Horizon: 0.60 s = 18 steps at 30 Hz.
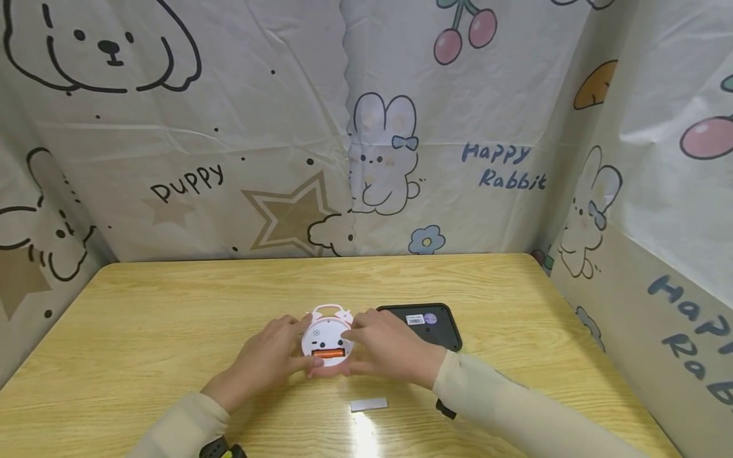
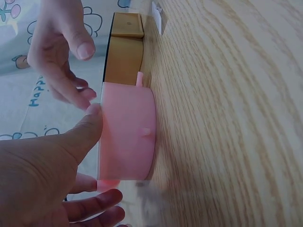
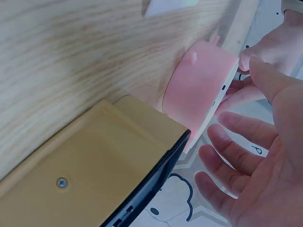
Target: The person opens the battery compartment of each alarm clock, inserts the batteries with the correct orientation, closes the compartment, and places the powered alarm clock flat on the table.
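Observation:
A pink alarm clock [image 1: 325, 332] lies face down on the table with its white back up. An orange battery [image 1: 328, 353] shows in the open slot in that back. My left hand [image 1: 275, 350] holds the clock from the left, the thumb on its back edge and the fingers around its side, near the bells. Over the right side of the clock is my right hand [image 1: 395, 346]; its fingers are loosely spread and grip nothing in the right wrist view. A small white strip [image 1: 369, 404], apparently the battery cover, lies nearer to me.
Just right of the clock, partly behind my right hand, lies a flat black-backed device [image 1: 443, 327] with stickers. Its gold-coloured side [image 3: 94, 165] shows in the right wrist view. Printed cloth [image 1: 286, 127] hangs behind the wooden table [image 1: 172, 292] and along its sides.

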### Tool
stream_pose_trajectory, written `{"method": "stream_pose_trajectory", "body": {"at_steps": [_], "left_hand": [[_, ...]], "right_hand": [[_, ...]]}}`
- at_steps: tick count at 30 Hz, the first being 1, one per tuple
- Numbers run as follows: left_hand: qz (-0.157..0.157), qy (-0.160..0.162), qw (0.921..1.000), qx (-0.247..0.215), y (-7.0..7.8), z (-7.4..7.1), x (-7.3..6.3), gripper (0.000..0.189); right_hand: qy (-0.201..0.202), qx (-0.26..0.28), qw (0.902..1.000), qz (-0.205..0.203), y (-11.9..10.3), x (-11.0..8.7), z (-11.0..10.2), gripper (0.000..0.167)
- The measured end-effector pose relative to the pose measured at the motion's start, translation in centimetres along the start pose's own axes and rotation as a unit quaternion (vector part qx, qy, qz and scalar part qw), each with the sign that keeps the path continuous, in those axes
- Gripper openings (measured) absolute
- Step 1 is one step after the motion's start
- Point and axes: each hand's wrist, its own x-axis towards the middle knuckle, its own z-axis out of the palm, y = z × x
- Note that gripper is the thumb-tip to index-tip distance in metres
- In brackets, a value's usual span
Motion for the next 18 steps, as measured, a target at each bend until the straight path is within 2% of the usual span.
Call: {"method": "stream_pose_trajectory", "body": {"at_steps": [9,18], "left_hand": [[0.002,0.011,0.9999,-0.011,-0.1,0.0,-0.4,0.086],[-0.002,0.010,0.9998,-0.015,-0.3,0.1,-0.5,0.084]], "right_hand": [[0.018,-0.012,0.9996,-0.020,-0.5,-1.1,0.2,0.051],[0.012,-0.004,0.9991,-0.040,-1.4,-2.6,0.2,0.049]]}}
